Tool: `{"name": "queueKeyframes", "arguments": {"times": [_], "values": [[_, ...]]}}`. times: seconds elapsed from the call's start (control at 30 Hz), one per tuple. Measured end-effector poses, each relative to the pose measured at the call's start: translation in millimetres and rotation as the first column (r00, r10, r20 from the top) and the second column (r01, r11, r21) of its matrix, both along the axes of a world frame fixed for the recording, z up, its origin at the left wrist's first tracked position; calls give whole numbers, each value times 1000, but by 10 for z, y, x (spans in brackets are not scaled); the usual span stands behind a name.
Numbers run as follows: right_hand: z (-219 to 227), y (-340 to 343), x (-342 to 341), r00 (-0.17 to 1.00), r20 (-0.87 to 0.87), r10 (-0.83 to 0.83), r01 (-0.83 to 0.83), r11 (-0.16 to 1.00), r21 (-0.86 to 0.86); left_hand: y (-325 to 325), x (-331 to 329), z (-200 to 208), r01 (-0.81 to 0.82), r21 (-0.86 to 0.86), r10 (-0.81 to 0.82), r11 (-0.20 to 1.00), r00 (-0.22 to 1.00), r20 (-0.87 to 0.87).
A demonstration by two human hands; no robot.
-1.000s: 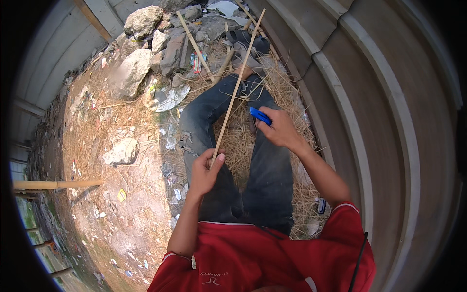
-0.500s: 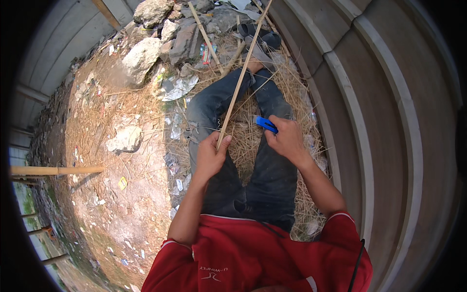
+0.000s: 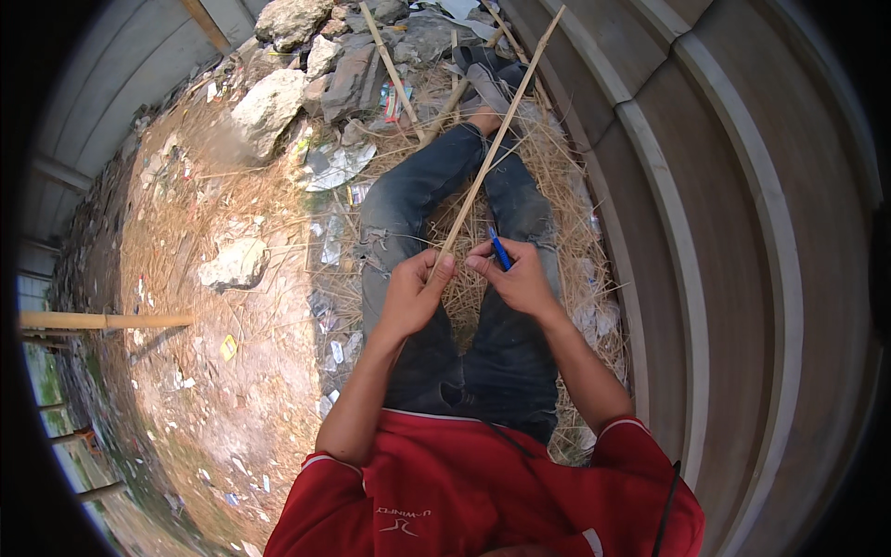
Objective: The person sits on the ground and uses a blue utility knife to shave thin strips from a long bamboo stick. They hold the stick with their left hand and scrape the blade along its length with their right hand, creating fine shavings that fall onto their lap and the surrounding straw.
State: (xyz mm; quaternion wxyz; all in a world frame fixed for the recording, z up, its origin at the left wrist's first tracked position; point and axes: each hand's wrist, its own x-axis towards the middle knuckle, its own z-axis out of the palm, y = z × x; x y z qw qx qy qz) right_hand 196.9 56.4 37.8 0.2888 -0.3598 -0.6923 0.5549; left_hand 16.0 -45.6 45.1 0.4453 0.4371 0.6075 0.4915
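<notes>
A long, thin bamboo strip slants up and away to the right from my left hand, which is closed round its near end, the thumb lying along it. Close beside it, my right hand is closed on a blue utility knife, whose handle points away from me between the fingers. The knife is apart from the strip. Both hands are over my outstretched legs in torn dark jeans. Part of the knife is hidden by my right fingers.
Dry straw and shavings lie between and around my legs. A corrugated wall runs close on the right. Rocks and another bamboo piece lie ahead. A pale stone and a bamboo pole are at left.
My right hand has come left towards my left hand, and the knife has turned more upright. The strip's far end has swung right; my left hand has shifted slightly right.
</notes>
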Motion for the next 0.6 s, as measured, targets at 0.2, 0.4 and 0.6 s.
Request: {"name": "queueKeyframes", "arguments": {"times": [0.2, 0.4, 0.6], "values": [[-62, 178, 225, 945, -20, -326, 327, 945, 32, -78, -41, -14, 22, -14, -22, 1000, 999, -39], [124, -54, 264, 995, -3, -97, 97, 992, -76, -82, 122, 9, 133, -43, -128, 990, 986, 106], [-123, 25, 332, 968, -109, -225, 218, 974, -67, -136, 129, 42, 206, -54, -204, 977, 978, 36]]}}
